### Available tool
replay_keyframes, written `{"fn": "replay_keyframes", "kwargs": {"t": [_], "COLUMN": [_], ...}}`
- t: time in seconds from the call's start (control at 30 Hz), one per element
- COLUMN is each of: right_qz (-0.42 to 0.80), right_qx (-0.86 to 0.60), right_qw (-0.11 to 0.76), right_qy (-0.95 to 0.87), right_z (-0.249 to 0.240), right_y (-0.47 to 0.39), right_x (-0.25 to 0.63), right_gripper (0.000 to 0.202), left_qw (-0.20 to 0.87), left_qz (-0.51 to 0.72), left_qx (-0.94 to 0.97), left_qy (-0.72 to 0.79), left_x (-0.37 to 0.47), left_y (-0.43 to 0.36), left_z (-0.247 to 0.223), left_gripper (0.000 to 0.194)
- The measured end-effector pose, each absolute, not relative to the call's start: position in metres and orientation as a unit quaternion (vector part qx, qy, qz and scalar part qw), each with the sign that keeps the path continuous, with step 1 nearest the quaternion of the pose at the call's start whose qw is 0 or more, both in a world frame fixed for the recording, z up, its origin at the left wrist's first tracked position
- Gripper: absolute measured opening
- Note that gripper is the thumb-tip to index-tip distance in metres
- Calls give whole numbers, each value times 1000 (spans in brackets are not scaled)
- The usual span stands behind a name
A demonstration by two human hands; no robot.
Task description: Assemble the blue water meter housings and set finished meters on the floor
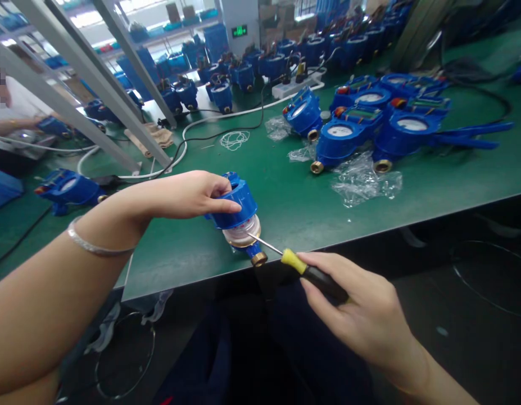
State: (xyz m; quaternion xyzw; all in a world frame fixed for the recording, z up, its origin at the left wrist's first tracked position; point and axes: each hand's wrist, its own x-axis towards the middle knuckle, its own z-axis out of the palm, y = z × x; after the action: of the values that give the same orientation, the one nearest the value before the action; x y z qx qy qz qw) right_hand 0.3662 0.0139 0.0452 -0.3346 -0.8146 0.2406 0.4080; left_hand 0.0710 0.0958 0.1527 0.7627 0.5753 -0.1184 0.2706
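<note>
A blue water meter [239, 216] with a brass threaded end lies tilted at the near edge of the green table [285, 191]. My left hand [193, 194] grips its blue body from the left, thumb across the front. My right hand [361, 309] holds a screwdriver [302, 269] with a yellow and black handle. The metal shaft points left and its tip touches the pale ring at the meter's lower end. A silver bracelet circles my left wrist.
Several blue water meters [370, 121] stand at the right back, with crumpled clear plastic wrap [361, 180] in front of them. More meters line the far rows. White cables [193, 129], a grey frame leg [134, 73] and another person at far left are in view.
</note>
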Motion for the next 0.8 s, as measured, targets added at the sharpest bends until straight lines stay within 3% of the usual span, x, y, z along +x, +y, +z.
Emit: {"fn": "replay_keyframes", "kwargs": {"t": [0.27,0.8], "right_qz": [239,298], "right_qx": [-330,-399], "right_qw": [328,395], "right_qy": [-853,-772], "right_z": [76,49], "right_y": [33,40], "right_x": [353,310], "right_gripper": [26,26], "left_qw": [264,283], "left_qz": [-124,-136], "left_qx": [768,770], "left_qy": [570,555], "left_x": [74,69], "left_y": [99,95], "left_z": [153,160], "left_gripper": [42,38]}}
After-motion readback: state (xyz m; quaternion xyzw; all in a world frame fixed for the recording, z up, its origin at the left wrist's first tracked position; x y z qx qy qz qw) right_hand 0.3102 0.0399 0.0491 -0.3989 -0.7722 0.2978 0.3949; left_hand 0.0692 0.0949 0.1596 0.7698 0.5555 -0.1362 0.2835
